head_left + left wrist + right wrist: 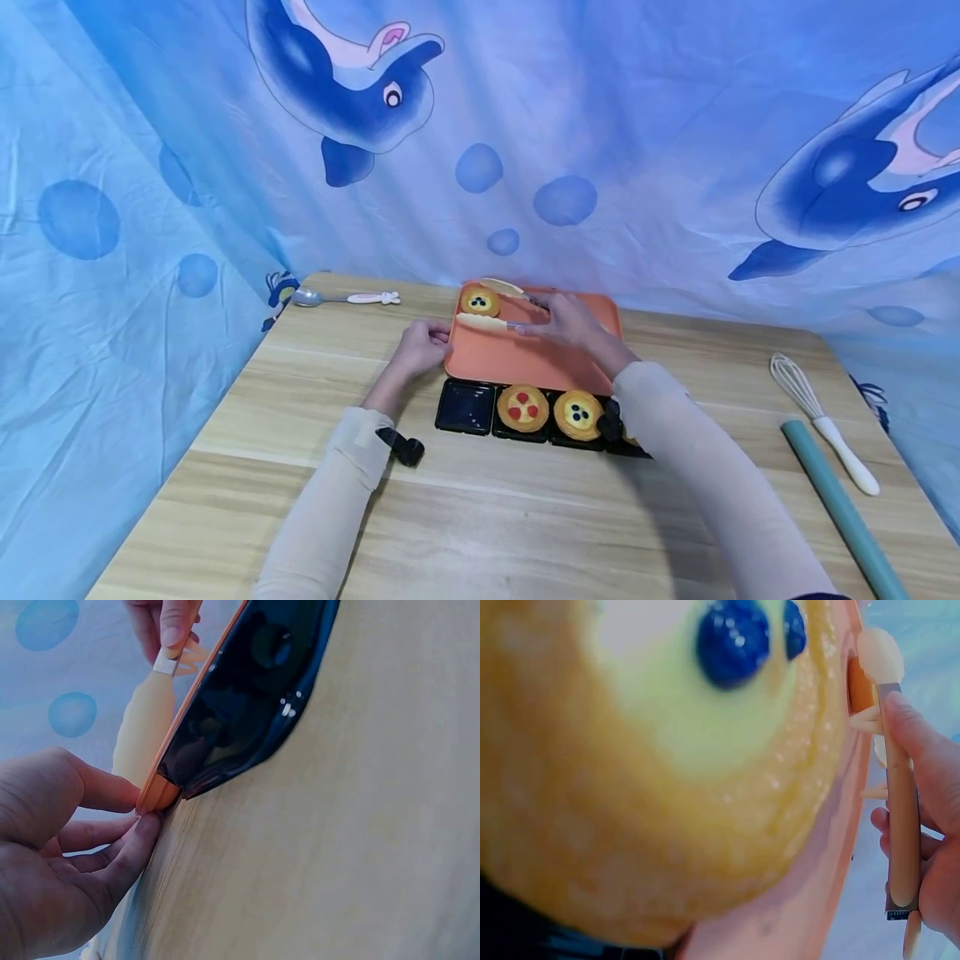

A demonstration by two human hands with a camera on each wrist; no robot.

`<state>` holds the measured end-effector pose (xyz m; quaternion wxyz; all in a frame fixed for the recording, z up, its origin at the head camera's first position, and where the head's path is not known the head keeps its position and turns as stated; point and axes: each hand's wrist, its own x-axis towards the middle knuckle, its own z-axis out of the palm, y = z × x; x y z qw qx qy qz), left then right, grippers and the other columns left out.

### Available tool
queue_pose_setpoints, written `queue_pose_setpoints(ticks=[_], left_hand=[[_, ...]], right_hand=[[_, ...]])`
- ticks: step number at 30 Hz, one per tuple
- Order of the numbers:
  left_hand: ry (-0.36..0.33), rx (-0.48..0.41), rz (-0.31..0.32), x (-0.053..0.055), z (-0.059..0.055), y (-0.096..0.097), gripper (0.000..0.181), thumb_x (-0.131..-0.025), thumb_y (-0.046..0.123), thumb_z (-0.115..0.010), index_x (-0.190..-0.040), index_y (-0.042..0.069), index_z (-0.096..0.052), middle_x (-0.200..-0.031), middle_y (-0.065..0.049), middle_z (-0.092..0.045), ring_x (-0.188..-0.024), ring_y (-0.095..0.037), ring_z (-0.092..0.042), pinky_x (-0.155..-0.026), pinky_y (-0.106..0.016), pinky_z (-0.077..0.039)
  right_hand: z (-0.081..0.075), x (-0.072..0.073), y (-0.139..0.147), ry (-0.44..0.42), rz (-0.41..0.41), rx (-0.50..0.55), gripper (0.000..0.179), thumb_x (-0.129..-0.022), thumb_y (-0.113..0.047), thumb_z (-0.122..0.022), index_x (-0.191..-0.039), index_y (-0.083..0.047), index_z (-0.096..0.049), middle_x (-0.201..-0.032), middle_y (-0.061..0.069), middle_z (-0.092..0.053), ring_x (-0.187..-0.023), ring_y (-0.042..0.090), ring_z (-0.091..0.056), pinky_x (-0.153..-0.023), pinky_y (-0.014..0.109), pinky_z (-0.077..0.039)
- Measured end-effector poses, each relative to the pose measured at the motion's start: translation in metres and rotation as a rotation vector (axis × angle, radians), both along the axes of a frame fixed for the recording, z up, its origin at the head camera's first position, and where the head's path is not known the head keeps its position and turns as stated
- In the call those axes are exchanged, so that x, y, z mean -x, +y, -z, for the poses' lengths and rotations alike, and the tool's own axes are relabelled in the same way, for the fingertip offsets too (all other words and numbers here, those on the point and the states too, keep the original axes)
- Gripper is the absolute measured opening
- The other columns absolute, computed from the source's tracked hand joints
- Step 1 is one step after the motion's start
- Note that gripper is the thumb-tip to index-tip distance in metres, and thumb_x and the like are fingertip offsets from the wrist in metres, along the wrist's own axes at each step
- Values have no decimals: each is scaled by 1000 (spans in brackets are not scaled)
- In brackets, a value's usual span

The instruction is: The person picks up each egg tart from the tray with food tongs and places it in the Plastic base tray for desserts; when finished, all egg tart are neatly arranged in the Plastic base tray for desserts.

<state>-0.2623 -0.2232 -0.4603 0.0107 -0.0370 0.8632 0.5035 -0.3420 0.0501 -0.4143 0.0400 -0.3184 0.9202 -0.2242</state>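
At its left edge, the orange tray [517,358] is pinched between the thumb and fingers of my left hand [422,346]. My right hand [566,321] holds tongs [483,322] with cream-coloured tips and metal arms. Those tips stand spread on either side of a blueberry tart [480,302] at the tray's far left; whether they touch it I cannot tell. In front of the tray lies a row of black square dishes [465,407], the leftmost bare. A tart with red fruit [522,408] and another blueberry tart [578,415] fill the middle ones. My right sleeve partly hides the last dish and its tart.
A spoon [330,297] with a white handle lies at the back left of the wooden table [510,517]. On the right are a white-handled whisk [825,421] and a teal rod [843,508]. A blue dolphin-print curtain [637,125] hangs behind the table.
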Motion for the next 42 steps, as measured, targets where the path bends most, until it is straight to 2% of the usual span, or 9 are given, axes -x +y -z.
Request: queue_pose_setpoints(ticks=[5, 9, 11, 25, 29, 32, 35, 37, 42], left_hand=[[4, 9, 5, 1, -1, 3, 31, -85, -2, -62, -115, -7, -65, -102, -17, -66, -94, -27, -64, -80, -33, -55], [3, 8, 8, 2, -1, 6, 30, -84, -1, -63, -114, -7, -66, -101, -17, -66, -93, -27, -64, -80, -33, -55], [2, 7, 10, 2, -2, 7, 30, -84, -1, -63, -113, -7, -66, -101, -17, -66, -93, -27, -64, -80, -33, -55], [-1, -1, 14, 1, -5, 8, 31, -85, -1, -62, -115, -8, -64, -103, -18, -66, -95, -28, -63, -82, -34, -54], [0, 3, 11, 0, -5, 5, 32, -85, -1, -62, -115, -7, -65, -103, -17, -65, -94, -28, -63, -81, -34, -54], [4, 12, 11, 0, -6, 4, 32, -85, 0, -62, -116, -7, -65, -102, -17, -65, -94, -27, -63, -80, -34, -54], [8, 13, 14, 0, -5, 2, 32, -85, 0, -62, -116, -8, -64, -102, -17, -66, -94, -27, -63, -79, -33, -54], [9, 15, 16, 0, -4, 2, 32, -85, 0, -62, -116, -8, -64, -102, -18, -66, -94, -28, -64, -80, -34, -54], [3, 13, 14, -3, -4, 2, 32, -86, 1, -62, -118, -7, -64, -104, -18, -65, -95, -29, -63, -82, -37, -55]], right_hand=[[-1, -1, 0, -9, 21, 13, 70, -89, -45, -72, -145, -8, -51, -119, 17, -68, -42, 13, -26, -60, 34, -41], [0, -2, 2, 15, 36, 19, 65, -90, -43, -72, -143, -10, -54, -90, 15, -70, -43, 12, -27, -54, 33, -37], [0, -3, 3, 24, 38, 25, 64, -90, -44, -71, -142, -10, -55, -91, 13, -70, -43, 12, -27, -53, 32, -37], [-21, -7, 16, 36, 13, 30, 62, -90, -42, -72, -139, -6, -57, -51, 3, -45, -43, 11, -19, -46, 30, -24], [-31, -13, 18, 52, -8, 46, 62, -91, -43, -71, -140, -8, -57, -61, 12, -59, -43, 17, -28, -46, 30, -27], [-39, -21, 20, 90, -30, 62, 62, -91, -43, -71, -139, -7, -57, -95, 18, -72, -58, 27, -56, -49, 34, -40], [-45, -30, 23, 149, -71, 76, 62, -90, -40, -73, -139, -6, -57, -129, 13, -64, -85, 33, -69, -63, 39, -53], [-48, -38, 25, 163, -95, 80, 61, -89, -39, -74, -139, -7, -57, -131, 13, -62, -70, 31, -67, -65, 41, -53], [-52, -58, 32, 189, -140, 75, 58, -89, -39, -74, -137, -8, -60, -130, 14, -63, -70, 27, -67, -70, 41, -54]])
